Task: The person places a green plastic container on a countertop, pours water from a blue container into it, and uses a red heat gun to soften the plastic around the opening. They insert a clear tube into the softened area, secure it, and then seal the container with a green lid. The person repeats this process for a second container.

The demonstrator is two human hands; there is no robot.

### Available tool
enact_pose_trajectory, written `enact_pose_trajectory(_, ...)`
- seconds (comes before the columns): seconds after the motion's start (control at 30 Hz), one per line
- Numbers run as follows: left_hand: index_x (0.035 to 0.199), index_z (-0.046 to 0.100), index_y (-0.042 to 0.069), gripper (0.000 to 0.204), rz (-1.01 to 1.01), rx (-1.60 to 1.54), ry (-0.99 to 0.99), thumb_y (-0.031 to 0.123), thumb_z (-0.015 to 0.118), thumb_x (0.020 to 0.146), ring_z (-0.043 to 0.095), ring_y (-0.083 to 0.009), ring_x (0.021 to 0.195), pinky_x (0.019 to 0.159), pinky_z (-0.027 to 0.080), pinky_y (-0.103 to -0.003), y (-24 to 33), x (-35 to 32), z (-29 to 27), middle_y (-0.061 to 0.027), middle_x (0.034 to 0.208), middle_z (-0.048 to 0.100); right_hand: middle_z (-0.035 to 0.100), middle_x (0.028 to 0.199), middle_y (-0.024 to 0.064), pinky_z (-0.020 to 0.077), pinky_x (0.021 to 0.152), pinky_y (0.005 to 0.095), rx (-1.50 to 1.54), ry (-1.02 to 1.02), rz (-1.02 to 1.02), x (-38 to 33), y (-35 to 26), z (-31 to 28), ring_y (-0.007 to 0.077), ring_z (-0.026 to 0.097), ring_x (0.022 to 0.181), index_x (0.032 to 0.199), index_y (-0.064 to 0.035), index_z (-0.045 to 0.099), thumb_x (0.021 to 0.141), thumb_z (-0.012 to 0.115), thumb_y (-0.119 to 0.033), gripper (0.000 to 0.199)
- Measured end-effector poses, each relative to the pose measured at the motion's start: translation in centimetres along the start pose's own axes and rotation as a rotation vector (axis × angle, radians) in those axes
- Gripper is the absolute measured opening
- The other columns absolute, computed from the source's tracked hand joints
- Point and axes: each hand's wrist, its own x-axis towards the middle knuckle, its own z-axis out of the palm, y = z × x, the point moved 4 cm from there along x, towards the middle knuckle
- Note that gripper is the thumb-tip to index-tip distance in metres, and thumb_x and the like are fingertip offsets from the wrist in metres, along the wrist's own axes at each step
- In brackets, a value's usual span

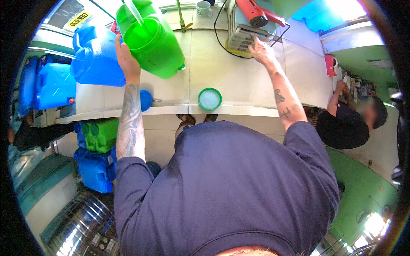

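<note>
My left hand [128,63] lies with its fingers stretched along the side of a bright green water jug [164,51]. A clear tube [137,15] runs into the jug's wide round mouth. Just left of that hand stands a blue water jug [100,55], its mouth facing me, with another tube in it. My right hand [261,52] reaches to the front of a pale stacked box [241,40], fingers extended against its lower part; the fingertips are hard to make out. A red heat gun or hair dryer [258,17] rests on top of the box.
A green-rimmed round lid [209,99] and a blue lid [146,100] lie near the counter's front edge [239,110]. A white mug [203,9] stands at the back. More blue jugs [55,85] are at left. A black cord loops round the box. Another person [346,123] works at right.
</note>
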Motion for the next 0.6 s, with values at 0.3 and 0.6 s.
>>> enact_pose_trajectory(0.3, 0.144, 0.044, -0.004, 0.05, -0.626, 0.044, -0.103, 0.026, 0.051, 0.105, 0.048, -0.0273, 0.134, 0.113, 0.036, -0.038, -3.6, -20.2, -2.5, -0.0184, 0.148, 0.048, 0.065, 0.125, 0.0163, 0.0503, 0.096, 0.0438, 0.246, -0.112, 0.043, -2.9, -0.2, -5.3, 0.0355, 0.063, 0.113, 0.128, -0.0065, 0.064, 0.096, 0.058, -0.037, 0.045)
enact_pose_trajectory(0.6, 0.138, 0.054, 0.004, 0.038, -0.73, -0.332, -0.373, 0.017, 0.056, 0.103, 0.06, -0.0179, 0.118, 0.105, 0.045, -0.032, 0.2, -23.2, 2.1, -0.0086, 0.128, 0.063, 0.069, 0.101, 0.0158, 0.0501, 0.086, 0.0454, 0.21, 0.158, 0.068, 2.4, 2.0, 0.3, 0.034, 0.065, 0.099, 0.1, -0.0067, 0.07, 0.086, 0.07, -0.03, 0.027)
